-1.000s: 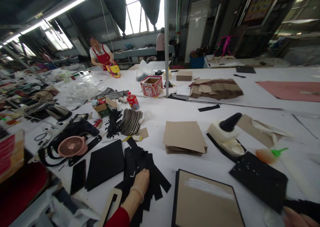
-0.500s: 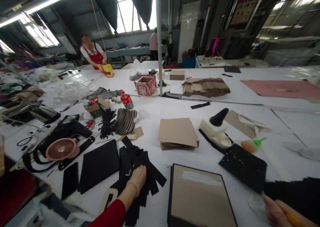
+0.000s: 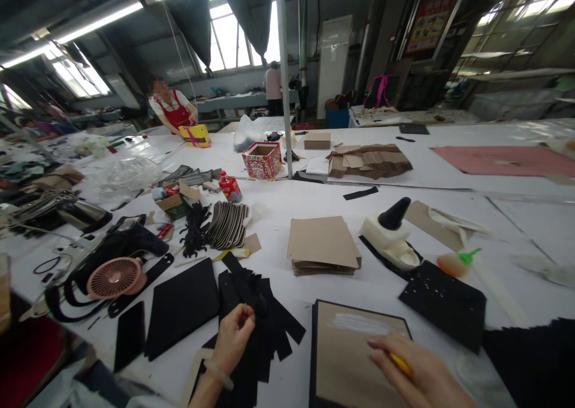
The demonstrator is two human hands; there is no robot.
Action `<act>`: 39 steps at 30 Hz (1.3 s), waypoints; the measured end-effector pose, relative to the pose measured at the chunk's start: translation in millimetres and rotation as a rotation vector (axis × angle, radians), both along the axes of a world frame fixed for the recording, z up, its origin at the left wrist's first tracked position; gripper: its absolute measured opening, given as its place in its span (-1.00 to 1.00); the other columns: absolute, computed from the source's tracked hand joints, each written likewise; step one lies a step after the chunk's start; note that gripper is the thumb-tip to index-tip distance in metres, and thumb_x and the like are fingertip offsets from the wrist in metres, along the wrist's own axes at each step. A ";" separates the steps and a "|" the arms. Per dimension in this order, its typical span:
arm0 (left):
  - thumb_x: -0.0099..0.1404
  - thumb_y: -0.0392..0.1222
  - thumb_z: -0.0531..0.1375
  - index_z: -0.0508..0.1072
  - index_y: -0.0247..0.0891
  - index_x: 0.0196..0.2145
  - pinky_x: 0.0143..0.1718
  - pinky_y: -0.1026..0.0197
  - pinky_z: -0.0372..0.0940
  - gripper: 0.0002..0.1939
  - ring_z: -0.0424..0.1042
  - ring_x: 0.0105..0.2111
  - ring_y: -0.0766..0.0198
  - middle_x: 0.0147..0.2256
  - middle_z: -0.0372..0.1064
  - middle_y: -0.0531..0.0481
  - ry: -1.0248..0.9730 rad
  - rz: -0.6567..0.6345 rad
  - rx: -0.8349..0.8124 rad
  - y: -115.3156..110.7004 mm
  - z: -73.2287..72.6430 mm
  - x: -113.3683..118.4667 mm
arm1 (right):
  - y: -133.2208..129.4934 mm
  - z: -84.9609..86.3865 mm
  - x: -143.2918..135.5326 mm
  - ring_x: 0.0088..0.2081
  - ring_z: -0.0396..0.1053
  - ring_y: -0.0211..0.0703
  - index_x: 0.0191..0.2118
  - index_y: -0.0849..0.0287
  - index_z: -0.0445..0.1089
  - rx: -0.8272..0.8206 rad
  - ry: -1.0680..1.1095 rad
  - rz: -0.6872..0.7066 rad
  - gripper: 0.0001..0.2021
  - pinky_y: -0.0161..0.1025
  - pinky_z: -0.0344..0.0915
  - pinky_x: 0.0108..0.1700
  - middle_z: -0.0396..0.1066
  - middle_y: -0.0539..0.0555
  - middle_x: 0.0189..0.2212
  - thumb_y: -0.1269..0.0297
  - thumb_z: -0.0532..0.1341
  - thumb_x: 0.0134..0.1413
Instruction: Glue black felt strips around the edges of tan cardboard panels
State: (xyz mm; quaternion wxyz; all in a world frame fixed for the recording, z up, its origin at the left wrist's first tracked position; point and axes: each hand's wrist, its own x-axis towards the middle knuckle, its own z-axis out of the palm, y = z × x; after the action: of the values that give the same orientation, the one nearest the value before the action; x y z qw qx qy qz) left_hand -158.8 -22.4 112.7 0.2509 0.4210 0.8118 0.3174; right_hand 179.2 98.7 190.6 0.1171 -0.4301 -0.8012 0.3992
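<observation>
My left hand (image 3: pixel 234 336) is closed in a pinch over a loose pile of black strips (image 3: pixel 274 312); what its fingertips hold, if anything, is too small to make out. A yellow-handled tool (image 3: pixel 401 365) is in my right hand (image 3: pixel 411 366), above a brown board (image 3: pixel 345 366) lying on a black sheet. Near the board's top edge is a whitish smear. Beyond it sits a stack of brown boards (image 3: pixel 321 243). To the left of the strips lies a black panel (image 3: pixel 183 306).
A pink fan (image 3: pixel 115 277), a phone (image 3: pixel 130 335) and a red bottle (image 3: pixel 230 187) are on the left. At right are a cream dispenser (image 3: pixel 389 237), a speckled black piece (image 3: pixel 444 303) and an orange-and-green item (image 3: pixel 456 263). A person in a red apron (image 3: pixel 177 114) stands across the table.
My left hand has lifted and drawn back from the strips, its fingers pinched. My right hand has come in from the right edge to over the brown board, with the yellow-handled tool.
</observation>
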 end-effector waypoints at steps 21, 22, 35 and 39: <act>0.14 -0.27 0.08 0.35 -0.21 -0.54 -0.43 0.32 0.21 -0.87 0.31 -0.49 0.32 -0.54 0.32 0.08 -0.151 0.029 0.204 -15.7 33.3 42.1 | -23.0 -4.6 -173.2 -0.41 0.35 -0.22 -0.49 0.20 0.46 0.044 0.058 0.324 -0.80 -0.35 0.14 -0.36 0.42 0.03 -0.48 0.54 0.10 -0.12; 0.13 -0.28 0.07 0.35 -0.21 -0.54 -0.43 0.32 0.21 -0.87 0.31 -0.50 0.32 -0.54 0.33 0.08 -0.151 0.022 0.209 -14.9 33.7 42.5 | -21.6 -3.7 -173.4 -0.44 0.34 -0.23 -0.50 0.21 0.47 0.017 0.057 0.314 -0.79 -0.36 0.13 -0.39 0.42 0.02 -0.51 0.54 0.09 -0.14; 0.10 -0.26 0.08 0.37 -0.21 -0.55 -0.45 0.31 0.21 -0.88 0.32 -0.51 0.31 -0.56 0.34 0.07 -0.145 -0.022 0.193 -13.1 33.6 41.2 | -9.3 -7.5 -156.9 -0.63 0.04 -0.37 -0.56 0.27 0.43 -0.326 0.150 0.158 -0.82 -0.41 -0.06 -0.60 0.15 -0.14 -0.72 0.50 0.07 -0.20; 0.08 -0.23 0.08 0.35 -0.20 -0.57 -0.46 0.31 0.21 -0.88 0.31 -0.53 0.31 -0.57 0.33 0.09 -0.141 0.020 0.167 -15.1 34.3 40.0 | -2.4 -7.7 -146.7 -0.63 0.02 -0.35 -0.58 0.25 0.36 -0.336 0.154 0.115 -0.86 -0.39 -0.08 -0.59 0.11 -0.14 -0.72 0.47 0.06 -0.21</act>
State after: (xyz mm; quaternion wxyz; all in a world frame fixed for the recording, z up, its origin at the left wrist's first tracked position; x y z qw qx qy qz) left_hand -118.7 -37.5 147.0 0.2684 0.4088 0.7671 0.4152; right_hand 32.5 96.3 183.0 0.0817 -0.3655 -0.7351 0.5651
